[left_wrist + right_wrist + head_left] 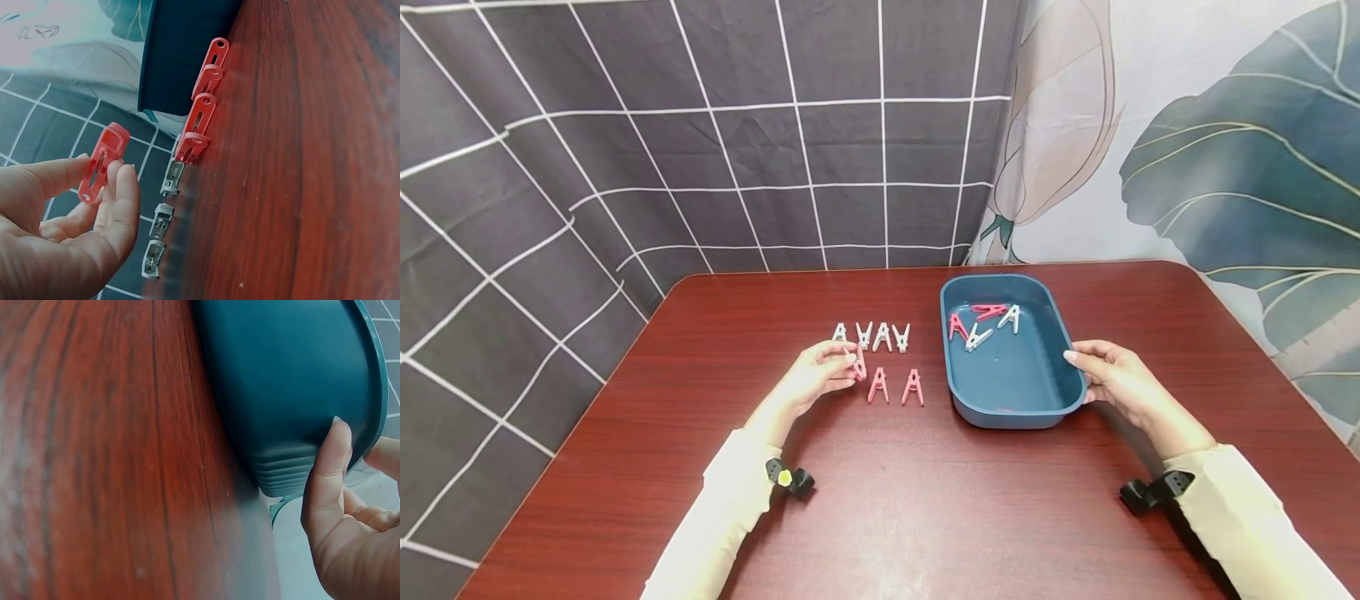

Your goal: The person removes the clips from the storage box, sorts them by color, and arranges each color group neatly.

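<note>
My left hand (816,375) pinches a pink plastic clothespin (103,159) between thumb and fingertips, raised above the table. Just right of it, two more pink clothespins (878,385) lie side by side. Behind them runs a row of several white clothespins (882,337), alternating in direction. At the right, my right hand (1120,379) grips the side of a blue plastic bin (1007,421), thumb at the rim and fingers against the outer wall (281,394). Two pink clothespins (989,311) and two white ones (977,337) lie inside the bin, towards its far left.
Everything stands on a reddish-brown wooden table (880,500) with rounded far corners. A dark grey cloth with a white grid (835,150) hangs behind and to the left. A leaf-patterned cloth (1225,167) hangs at the right. Both wrists wear small black cameras (801,483).
</note>
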`<state>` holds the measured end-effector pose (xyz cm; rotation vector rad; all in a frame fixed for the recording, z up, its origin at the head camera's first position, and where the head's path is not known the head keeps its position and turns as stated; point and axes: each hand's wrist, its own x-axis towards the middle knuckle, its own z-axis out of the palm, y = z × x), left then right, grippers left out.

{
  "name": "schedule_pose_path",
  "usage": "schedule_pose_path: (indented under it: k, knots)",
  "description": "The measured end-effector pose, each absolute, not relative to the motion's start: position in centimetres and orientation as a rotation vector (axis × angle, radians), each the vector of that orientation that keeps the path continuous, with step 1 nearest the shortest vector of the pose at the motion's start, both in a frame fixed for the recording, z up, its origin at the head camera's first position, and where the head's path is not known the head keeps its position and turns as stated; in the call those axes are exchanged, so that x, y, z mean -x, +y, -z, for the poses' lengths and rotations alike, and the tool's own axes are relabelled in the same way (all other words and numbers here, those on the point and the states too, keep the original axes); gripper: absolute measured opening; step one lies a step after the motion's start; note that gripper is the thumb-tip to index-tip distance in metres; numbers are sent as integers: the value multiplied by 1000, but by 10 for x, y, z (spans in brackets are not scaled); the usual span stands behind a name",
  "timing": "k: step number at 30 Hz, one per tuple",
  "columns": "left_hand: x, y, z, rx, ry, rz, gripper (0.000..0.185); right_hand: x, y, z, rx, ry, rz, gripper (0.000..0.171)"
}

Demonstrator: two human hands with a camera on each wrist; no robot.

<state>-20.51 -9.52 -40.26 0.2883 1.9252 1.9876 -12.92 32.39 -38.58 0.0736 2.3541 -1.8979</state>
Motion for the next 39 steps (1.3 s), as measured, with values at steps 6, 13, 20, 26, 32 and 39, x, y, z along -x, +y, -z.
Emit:
schedule_pose_path:
  k: [6, 13, 20, 26, 32, 39]
  knots:
    - [206, -93, 406, -264, 1879, -2053, 26, 129, 324, 386, -69, 2364, 1885, 44]
    - [207, -87, 405, -290, 1881, -2045, 22, 129, 326, 386, -73, 2367, 1863, 46]
    - [213, -72, 394, -284, 1933, -1971, 33, 129, 328, 386, -69, 2386, 1825, 55]
    - [213, -63, 392, -316, 1975, -1888, 35, 129, 327, 388, -78, 2376, 1837, 56]
    - [215, -56, 396, -320, 2034, -1832, 35, 129, 326, 388, -81, 2385, 1817, 57]
    - [216, -52, 403, -338, 2072, -1787, 30, 131, 326, 387, -87, 2400, 1796, 57]
